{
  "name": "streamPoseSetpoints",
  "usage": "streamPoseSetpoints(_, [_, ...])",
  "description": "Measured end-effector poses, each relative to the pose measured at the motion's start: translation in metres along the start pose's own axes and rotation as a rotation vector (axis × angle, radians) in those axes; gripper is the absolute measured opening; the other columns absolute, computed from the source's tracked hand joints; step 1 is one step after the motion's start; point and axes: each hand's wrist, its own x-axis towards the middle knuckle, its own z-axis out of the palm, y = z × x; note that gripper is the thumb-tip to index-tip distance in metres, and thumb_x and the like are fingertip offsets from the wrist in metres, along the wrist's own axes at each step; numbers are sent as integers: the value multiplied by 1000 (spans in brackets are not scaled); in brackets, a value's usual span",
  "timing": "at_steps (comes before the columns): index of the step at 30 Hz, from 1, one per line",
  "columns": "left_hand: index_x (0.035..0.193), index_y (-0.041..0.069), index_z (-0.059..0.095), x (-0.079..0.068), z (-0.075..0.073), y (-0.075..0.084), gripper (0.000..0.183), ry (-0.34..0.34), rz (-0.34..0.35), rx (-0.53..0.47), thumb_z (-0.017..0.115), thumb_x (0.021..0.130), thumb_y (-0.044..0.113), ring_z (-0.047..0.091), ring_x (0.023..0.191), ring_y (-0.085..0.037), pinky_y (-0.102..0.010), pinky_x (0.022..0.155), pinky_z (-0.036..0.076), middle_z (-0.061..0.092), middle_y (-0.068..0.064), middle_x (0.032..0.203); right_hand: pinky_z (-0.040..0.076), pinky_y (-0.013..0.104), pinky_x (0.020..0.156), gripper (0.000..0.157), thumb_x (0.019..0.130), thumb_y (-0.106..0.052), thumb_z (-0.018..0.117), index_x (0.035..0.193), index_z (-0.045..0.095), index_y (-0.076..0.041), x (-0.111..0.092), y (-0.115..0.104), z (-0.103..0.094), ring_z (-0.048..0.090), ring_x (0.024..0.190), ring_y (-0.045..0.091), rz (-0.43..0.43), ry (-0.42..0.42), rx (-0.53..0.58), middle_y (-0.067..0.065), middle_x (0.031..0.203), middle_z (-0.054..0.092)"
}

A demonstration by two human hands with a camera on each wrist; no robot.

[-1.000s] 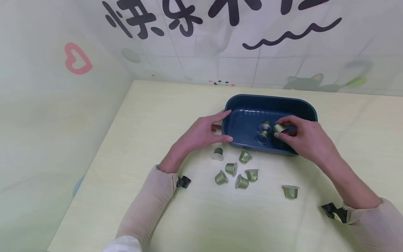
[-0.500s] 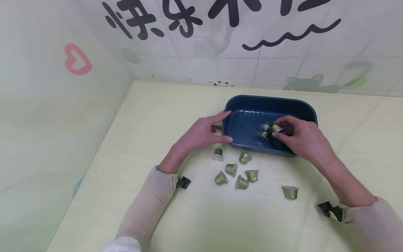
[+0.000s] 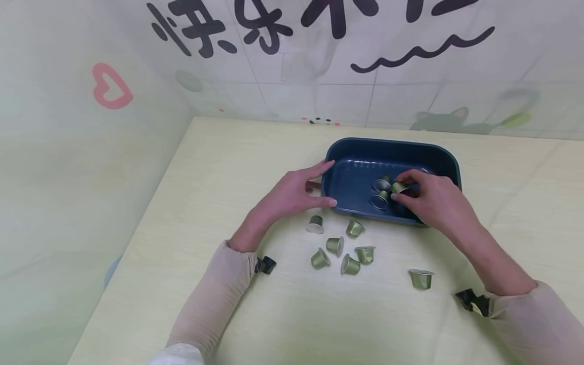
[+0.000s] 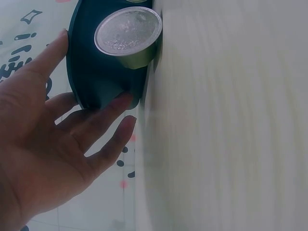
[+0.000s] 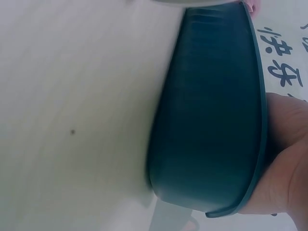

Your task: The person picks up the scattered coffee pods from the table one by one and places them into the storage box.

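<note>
A dark blue tray (image 3: pixel 349 180) stands on the table with green coffee capsules inside. My left hand (image 3: pixel 292 192) rests at the tray's left end, thumb at the front corner and index fingertip on the rim; its other fingers look loose in the left wrist view. My right hand (image 3: pixel 444 203) reaches over the tray's front right side and pinches a coffee capsule (image 3: pixel 398 187) between thumb and fingers. Beside it lie two tipped capsules, one (image 3: pixel 381 184) behind the other (image 3: pixel 378 202). In the right wrist view the tray wall (image 5: pixel 207 110) hides the fingertips and that capsule.
Several green capsules lie in a loose group before the tray, among them one (image 3: pixel 335 246) on its side and one (image 3: pixel 315 224) standing lid down near my left thumb. Another capsule (image 3: pixel 421 279) lies apart to the right. A printed wall (image 3: pixel 292 66) rises behind the table.
My right hand has moved slightly left inside the tray with the pinched capsule, closer to the two lying capsules. My left hand and the tray stay where they were.
</note>
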Motion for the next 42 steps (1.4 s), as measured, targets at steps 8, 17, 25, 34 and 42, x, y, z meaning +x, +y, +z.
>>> streamPoseSetpoints(8, [156, 28, 33, 0, 0, 1, 86, 0, 2, 5, 80, 84, 37, 63, 119, -18, -31, 97, 51, 31, 4, 160, 53, 43, 66, 35, 94, -28, 71, 120, 65, -6, 2, 0, 2, 71, 89, 30, -3, 1, -22, 14, 99, 74])
streamPoseSetpoints(17, [156, 28, 33, 0, 0, 1, 86, 2, 10, 7, 80, 84, 37, 63, 117, -17, -31, 96, 51, 31, 4, 160, 53, 48, 70, 34, 94, -25, 71, 120, 65, -5, 3, -1, 3, 71, 89, 31, -5, 13, -40, 16, 101, 73])
streamPoseSetpoints(25, [156, 29, 33, 0, 0, 2, 86, 2, -1, 14, 80, 84, 38, 64, 117, -16, -32, 95, 52, 31, 5, 160, 53, 49, 73, 33, 94, -24, 70, 119, 65, -3, 6, 0, 4, 71, 90, 32, 1, 5, -37, 18, 105, 72])
streamPoseSetpoints(34, [156, 28, 33, 0, -1, 4, 86, 3, -6, 5, 80, 84, 37, 63, 117, -16, -32, 95, 51, 31, 4, 160, 51, 49, 77, 36, 95, -28, 69, 120, 65, -3, 12, 0, 2, 65, 95, 33, 10, -54, -10, 19, 113, 68])
streamPoseSetpoints(42, [156, 27, 33, -1, -1, 4, 86, 0, 3, -4, 80, 84, 36, 63, 118, -18, -31, 96, 51, 30, 3, 160, 47, 47, 80, 37, 95, -30, 68, 121, 63, -5, 20, 1, -1, 60, 98, 32, 49, -140, 56, 18, 114, 64])
